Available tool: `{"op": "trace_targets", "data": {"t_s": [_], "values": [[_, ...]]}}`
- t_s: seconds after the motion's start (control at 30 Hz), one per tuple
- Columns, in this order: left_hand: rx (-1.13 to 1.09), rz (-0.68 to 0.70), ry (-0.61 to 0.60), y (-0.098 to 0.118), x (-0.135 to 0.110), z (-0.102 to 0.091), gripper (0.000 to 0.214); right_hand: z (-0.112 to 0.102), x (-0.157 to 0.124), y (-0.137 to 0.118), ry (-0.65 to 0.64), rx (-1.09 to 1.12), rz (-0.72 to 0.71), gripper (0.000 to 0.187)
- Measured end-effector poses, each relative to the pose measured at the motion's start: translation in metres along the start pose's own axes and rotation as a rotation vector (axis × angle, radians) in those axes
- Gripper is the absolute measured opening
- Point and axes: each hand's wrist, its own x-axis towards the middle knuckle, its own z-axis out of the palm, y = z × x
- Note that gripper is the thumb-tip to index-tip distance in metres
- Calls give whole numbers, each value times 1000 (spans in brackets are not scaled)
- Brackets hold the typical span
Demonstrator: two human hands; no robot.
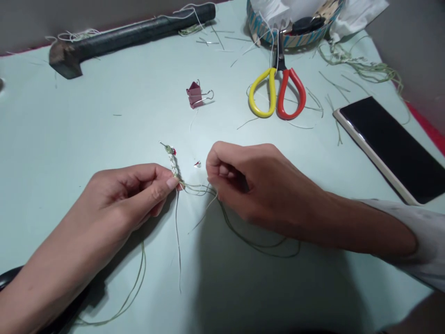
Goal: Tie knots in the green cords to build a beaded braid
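My left hand (135, 195) pinches the lower end of a short knotted cord piece (173, 162) between thumb and fingers. The piece is pale and beaded-looking, with a green and red tip pointing up and away. Thin green cords (198, 189) run from its base toward my right hand (236, 178), whose fingers curl closed around them. The exact grip is partly hidden by the fingers. Other loose strands (178, 241) hang down onto the mat. A tiny red and white bead (197, 163) lies on the mat between my hands.
A pale green mat (104, 116) covers the work surface. On it lie a maroon binder clip (195, 94), yellow-and-red-handled scissors (276, 94), a black phone (389, 148), fibre scraps (361, 65), and a dark metal bar (132, 32). A woven basket (288, 35) stands at the back.
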Motion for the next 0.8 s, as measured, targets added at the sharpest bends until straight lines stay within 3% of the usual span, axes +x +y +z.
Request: {"op": "trace_targets", "data": {"t_s": [0.07, 0.23, 0.37, 0.53, 0.7, 0.8], "values": [[-36, -25, -29, 1, -1, 1, 34, 2, -1, 2, 13, -53, 30, 12], [120, 165, 86, 5, -8, 6, 26, 4, -5, 8, 19, -243, -21, 9], [131, 146, 82, 5, -7, 6, 30, 2, -7, 8, -16, -288, -57, 9], [120, 104, 35, 5, -2, 5, 34, 2, -6, 6, -41, -247, -244, 24], [232, 211, 143, 5, 2, 9, 25, 9, -2, 10, -60, -382, -439, 20], [312, 295, 191, 3, 0, 13, 23, 12, -1, 12, -53, -408, -458, 25]]}}
